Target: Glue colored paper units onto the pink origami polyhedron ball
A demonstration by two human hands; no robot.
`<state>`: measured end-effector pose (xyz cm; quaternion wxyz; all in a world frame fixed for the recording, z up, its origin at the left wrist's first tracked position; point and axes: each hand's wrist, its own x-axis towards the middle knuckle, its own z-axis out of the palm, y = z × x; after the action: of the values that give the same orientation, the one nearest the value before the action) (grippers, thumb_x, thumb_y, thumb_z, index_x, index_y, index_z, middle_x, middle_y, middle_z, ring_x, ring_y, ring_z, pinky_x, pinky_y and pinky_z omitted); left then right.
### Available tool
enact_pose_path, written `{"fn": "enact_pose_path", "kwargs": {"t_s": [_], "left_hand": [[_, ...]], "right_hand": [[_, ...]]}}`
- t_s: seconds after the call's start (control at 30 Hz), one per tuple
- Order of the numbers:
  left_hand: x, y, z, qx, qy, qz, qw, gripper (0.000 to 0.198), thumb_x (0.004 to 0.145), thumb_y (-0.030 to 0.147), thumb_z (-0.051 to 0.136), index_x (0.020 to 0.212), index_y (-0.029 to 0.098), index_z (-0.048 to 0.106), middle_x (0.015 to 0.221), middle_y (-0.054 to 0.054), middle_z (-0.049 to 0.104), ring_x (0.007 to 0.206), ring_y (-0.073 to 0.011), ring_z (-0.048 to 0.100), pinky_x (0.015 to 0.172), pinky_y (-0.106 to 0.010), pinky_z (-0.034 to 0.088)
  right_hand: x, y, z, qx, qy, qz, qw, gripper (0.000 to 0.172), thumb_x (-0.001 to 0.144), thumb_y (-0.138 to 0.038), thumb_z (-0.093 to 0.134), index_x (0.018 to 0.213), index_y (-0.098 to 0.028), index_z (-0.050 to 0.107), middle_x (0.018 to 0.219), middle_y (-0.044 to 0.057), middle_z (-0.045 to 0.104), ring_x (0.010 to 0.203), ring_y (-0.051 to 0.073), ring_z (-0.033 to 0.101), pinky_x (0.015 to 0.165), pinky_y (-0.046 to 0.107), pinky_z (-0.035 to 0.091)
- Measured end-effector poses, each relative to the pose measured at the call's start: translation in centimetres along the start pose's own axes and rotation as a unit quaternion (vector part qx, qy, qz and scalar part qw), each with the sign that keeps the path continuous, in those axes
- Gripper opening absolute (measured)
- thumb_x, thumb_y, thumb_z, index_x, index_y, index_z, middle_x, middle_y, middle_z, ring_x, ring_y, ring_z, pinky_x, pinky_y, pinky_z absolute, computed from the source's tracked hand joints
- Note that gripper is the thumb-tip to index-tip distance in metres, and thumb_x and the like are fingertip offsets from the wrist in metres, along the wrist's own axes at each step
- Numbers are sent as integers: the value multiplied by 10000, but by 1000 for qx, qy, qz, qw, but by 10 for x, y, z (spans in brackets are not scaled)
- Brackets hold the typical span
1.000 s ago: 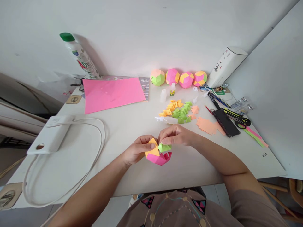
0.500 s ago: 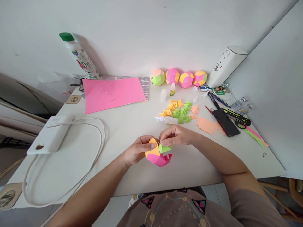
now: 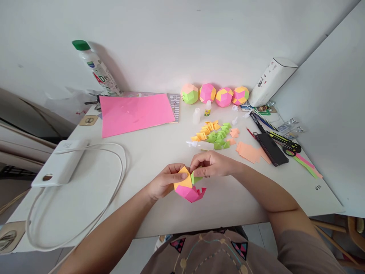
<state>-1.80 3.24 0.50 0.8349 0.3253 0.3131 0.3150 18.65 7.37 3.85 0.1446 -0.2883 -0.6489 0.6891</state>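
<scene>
Just above the desk's near side, my left hand point(image 3: 169, 180) pinches a partly built paper ball point(image 3: 189, 191) made of orange and pink folded pieces, thumb on its orange face. The ball's right side is open, with pink flaps sticking up. My right hand point(image 3: 212, 164) has its fingers closed on a green folded paper piece point(image 3: 195, 177) against the ball's upper right edge; the fingers partly hide this piece. Beyond my hands lie a glue bottle with a nozzle point(image 3: 203, 145), orange folded pieces point(image 3: 203, 132), green folded pieces point(image 3: 219, 136) and peach pieces point(image 3: 234, 133).
Several finished paper balls point(image 3: 207, 93) line the wall. Pink paper sheets point(image 3: 137, 114) lie at back left near a spray bottle point(image 3: 99, 70). A white power strip point(image 3: 61, 161) with looped cable is at left. A phone point(image 3: 272, 148), scissors point(image 3: 289, 144) and peach sheets point(image 3: 248, 152) lie right.
The fingers of my right hand have shifted over the green piece and cover more of it. My left hand and the paper ball stay almost in place.
</scene>
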Motion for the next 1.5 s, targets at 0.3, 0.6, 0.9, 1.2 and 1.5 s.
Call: {"fn": "enact_pose_path", "kwargs": {"t_s": [0.3, 0.6, 0.9, 1.2, 1.5], "left_hand": [[-1, 2, 0, 1, 10, 73, 997, 271, 685, 328, 734, 599, 130, 571, 649, -21, 577, 585, -131, 517, 551, -247, 366], [-1, 1, 1, -6, 23, 76, 997, 273, 684, 328, 750, 617, 126, 579, 601, 14, 537, 530, -88, 465, 519, -220, 330], [0, 2, 2, -26, 22, 57, 998, 267, 660, 323, 766, 624, 121, 595, 602, 2, 557, 524, -90, 475, 511, -216, 338], [0, 4, 3, -28, 25, 44, 998, 244, 650, 301, 770, 621, 125, 604, 577, 8, 549, 498, -84, 459, 484, -212, 325], [0, 3, 4, -44, 23, 51, 997, 246, 653, 275, 770, 591, 129, 583, 552, 20, 533, 477, -73, 444, 474, -204, 324]], "right_hand": [[2, -6, 1, 115, 51, 55, 991, 365, 742, -343, 732, 1022, -149, 601, 782, 22, 638, 662, 128, 635, 489, 205, 451], [0, -8, 8, 101, 123, 8, 987, 288, 695, -288, 770, 916, -159, 637, 616, -54, 553, 539, 75, 561, 540, 222, 496], [0, -3, 9, 77, 109, -14, 991, 288, 706, -288, 764, 931, -158, 640, 703, -16, 605, 638, 99, 591, 633, 258, 519], [-1, -4, 10, 23, 113, -36, 993, 290, 717, -315, 755, 940, -163, 649, 737, -3, 599, 647, 102, 558, 605, 248, 483], [-2, -7, 13, 6, 117, -42, 992, 244, 728, -285, 736, 916, -156, 649, 713, -14, 553, 634, 92, 510, 583, 233, 439]]}}
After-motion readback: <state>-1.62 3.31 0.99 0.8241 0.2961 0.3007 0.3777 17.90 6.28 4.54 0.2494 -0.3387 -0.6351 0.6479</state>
